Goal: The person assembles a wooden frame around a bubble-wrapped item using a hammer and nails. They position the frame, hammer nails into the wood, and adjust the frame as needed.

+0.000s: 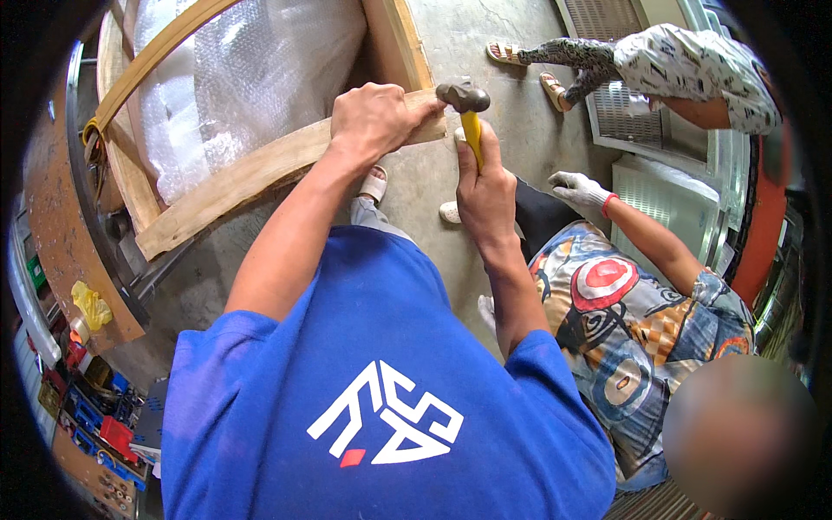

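Note:
My right hand grips a hammer by its yellow handle. The dark metal hammer head is over the right end of a wooden board. My left hand is closed on that board near the same end, its thumb and forefinger reaching toward the hammer head. Whether those fingertips pinch a nail cannot be seen behind the head. The board forms the near side of a wooden crate frame. Inside the frame lies a large object in clear bubble wrap.
Close on my right is a co-worker in a patterned shirt, with a white glove. Another person stands at the far right by metal panels. A brown worktable and tool bins lie left.

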Action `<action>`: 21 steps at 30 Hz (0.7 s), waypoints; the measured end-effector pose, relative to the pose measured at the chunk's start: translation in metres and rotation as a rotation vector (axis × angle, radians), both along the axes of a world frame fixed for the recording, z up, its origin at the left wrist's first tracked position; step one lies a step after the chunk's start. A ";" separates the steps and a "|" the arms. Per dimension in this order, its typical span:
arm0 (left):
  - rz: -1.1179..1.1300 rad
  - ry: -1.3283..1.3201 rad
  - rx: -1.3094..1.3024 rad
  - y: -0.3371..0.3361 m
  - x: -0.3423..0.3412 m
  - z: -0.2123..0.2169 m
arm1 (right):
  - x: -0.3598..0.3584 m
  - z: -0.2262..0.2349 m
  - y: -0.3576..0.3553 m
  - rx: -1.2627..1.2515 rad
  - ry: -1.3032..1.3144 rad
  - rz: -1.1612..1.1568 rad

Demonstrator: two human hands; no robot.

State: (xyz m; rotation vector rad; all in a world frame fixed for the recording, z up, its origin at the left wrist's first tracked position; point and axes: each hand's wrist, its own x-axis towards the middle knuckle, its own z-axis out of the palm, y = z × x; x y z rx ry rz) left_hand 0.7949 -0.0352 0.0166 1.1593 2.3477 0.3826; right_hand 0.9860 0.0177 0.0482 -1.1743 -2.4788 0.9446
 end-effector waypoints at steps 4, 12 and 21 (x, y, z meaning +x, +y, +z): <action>0.012 -0.018 0.013 0.002 0.000 0.003 | -0.004 0.009 -0.002 0.139 0.199 -0.032; 0.010 0.025 0.052 -0.001 -0.001 0.002 | -0.012 0.014 -0.001 0.079 0.114 -0.033; 0.002 0.044 0.021 -0.002 -0.001 0.000 | -0.001 -0.001 -0.010 0.118 0.168 -0.052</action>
